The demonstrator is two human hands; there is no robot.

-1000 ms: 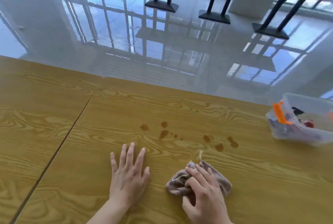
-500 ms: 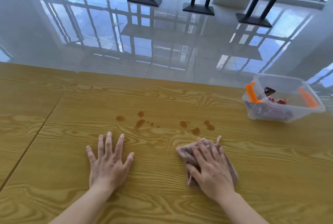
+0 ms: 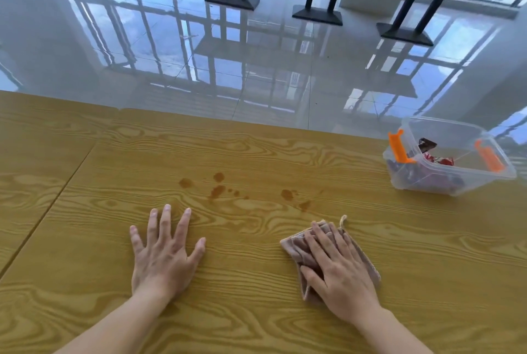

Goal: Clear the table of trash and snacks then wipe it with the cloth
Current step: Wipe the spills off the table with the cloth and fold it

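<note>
Cloth (image 3: 296,242), pinkish-beige and folded into a rough oblong, lies on the wooden table (image 3: 285,154) with its long axis running from near-right to far-left; a small loop sticks out at its far corner. The right hand (image 3: 339,271) presses flat on it, fingers spread. The left hand (image 3: 164,254) rests open, palm down, on bare wood. Brown stains (image 3: 218,191) dot the surface just beyond the cloth. A clear plastic box (image 3: 456,182) with orange clips holds wrappers at the far right; no writing is readable.
</note>
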